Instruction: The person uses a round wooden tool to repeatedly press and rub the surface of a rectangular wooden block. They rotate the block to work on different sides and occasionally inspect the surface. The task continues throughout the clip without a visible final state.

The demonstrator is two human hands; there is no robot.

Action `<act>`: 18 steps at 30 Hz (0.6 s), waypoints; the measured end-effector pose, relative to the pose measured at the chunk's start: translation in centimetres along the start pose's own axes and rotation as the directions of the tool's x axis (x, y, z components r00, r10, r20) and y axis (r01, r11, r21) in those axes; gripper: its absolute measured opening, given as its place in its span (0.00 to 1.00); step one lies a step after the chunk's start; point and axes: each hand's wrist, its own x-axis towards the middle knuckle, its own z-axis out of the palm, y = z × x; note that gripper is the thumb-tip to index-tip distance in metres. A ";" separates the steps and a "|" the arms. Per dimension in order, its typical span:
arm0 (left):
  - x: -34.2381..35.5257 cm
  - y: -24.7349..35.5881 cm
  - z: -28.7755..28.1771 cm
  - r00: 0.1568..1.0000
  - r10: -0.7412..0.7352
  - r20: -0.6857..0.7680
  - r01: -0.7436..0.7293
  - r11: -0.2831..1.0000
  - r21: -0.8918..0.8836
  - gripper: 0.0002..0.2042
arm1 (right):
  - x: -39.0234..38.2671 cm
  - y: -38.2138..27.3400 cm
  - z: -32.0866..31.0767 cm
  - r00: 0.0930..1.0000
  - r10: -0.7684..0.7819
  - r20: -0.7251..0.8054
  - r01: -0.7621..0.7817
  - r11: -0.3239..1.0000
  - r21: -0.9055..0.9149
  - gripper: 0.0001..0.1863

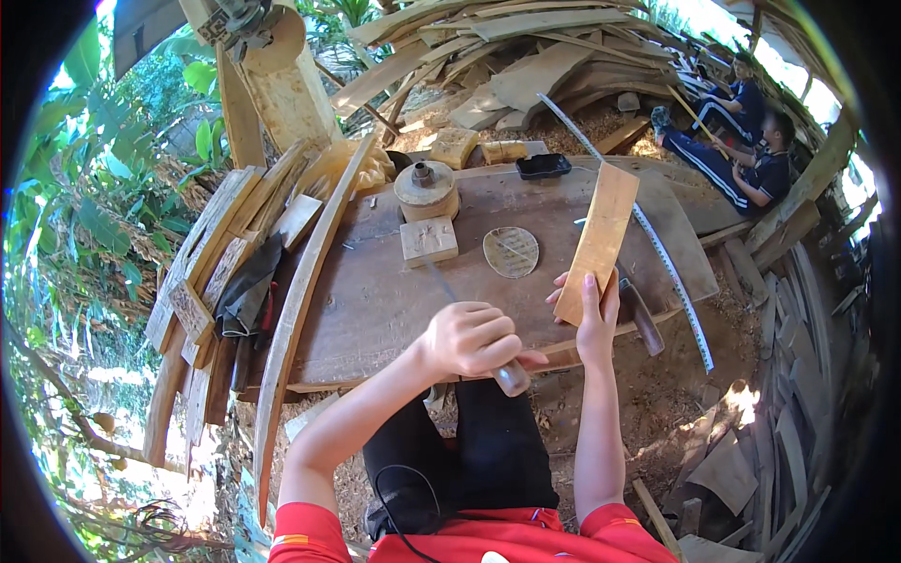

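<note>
My left hand [472,340] is closed round the brown handle of a thin-bladed tool [511,377], whose rounded butt shows below my fist. Its narrow metal blade slants up and left toward a small square wooden block [429,242] on the bench; whether the tip touches the block I cannot tell. My right hand [595,317] grips the lower end of a flat rectangular wooden board [601,235], held upright and tilted a little to the right. Just right of that hand, a brown wooden handle [642,324] sticks out over the bench edge.
The wooden bench [366,300] carries a round block [425,190], an oval wood slice [511,252] and a black tray [542,167]. A long white ruler [671,267] crosses its right side. Planks [216,244] lean at left; two people [751,141] sit at far right.
</note>
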 end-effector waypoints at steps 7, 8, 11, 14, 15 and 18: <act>0.6 -1.9 2.5 0.986 -0.039 -0.161 0.018 0.992 -0.125 0.22 | -0.1 -0.4 0.2 1.000 -0.014 0.022 0.014 1.000 0.004 0.20; 0.6 -2.0 2.5 0.982 -0.050 -0.183 0.027 0.992 -0.127 0.21 | -0.1 -0.4 0.2 0.999 -0.021 0.032 0.021 1.000 0.009 0.20; 0.7 -2.1 2.7 0.964 -0.095 -0.248 0.066 0.990 -0.122 0.20 | 0.0 -0.3 0.2 0.999 -0.023 0.031 0.023 1.000 -0.005 0.19; 0.9 -2.2 2.4 0.946 -0.148 -0.289 0.112 0.984 -0.138 0.19 | 0.0 -0.3 0.2 0.999 -0.022 0.025 0.022 1.000 -0.010 0.19; 1.1 -2.3 2.2 0.940 -0.166 -0.298 0.127 0.981 -0.148 0.19 | -0.1 -0.4 0.2 0.999 -0.023 0.025 0.023 1.000 -0.007 0.19; 1.3 -2.7 1.7 0.921 -0.209 -0.328 0.165 0.974 -0.157 0.19 | -0.1 -0.3 0.3 1.000 -0.019 0.016 0.020 1.000 -0.017 0.19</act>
